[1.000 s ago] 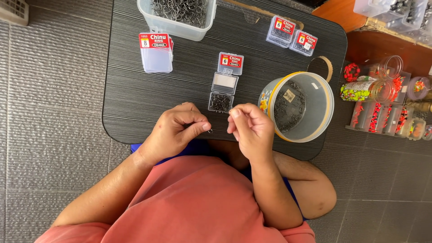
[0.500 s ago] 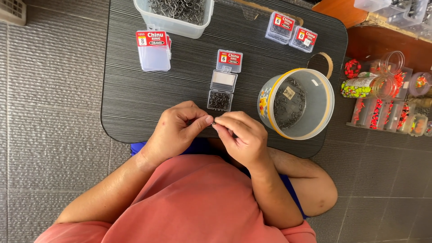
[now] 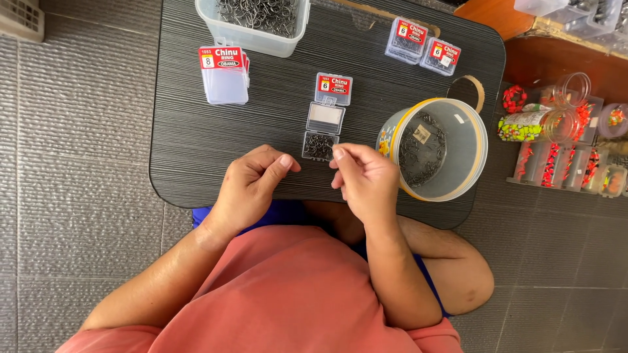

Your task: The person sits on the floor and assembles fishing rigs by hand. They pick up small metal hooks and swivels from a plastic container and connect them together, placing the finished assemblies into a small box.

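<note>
Head view looks down on both hands at the near edge of a dark table (image 3: 196, 150). Left hand (image 3: 252, 186) is loosely curled, thumb against forefinger — whether it pinches anything I cannot tell. Right hand (image 3: 366, 180) is curled too, fingertips pinched, its contents too small to see. Just beyond them lies an open small box of hooks (image 3: 322, 131). Toward the right edge stands a round tub (image 3: 435, 149); a clear bin (image 3: 258, 23) sits at the far edge.
</note>
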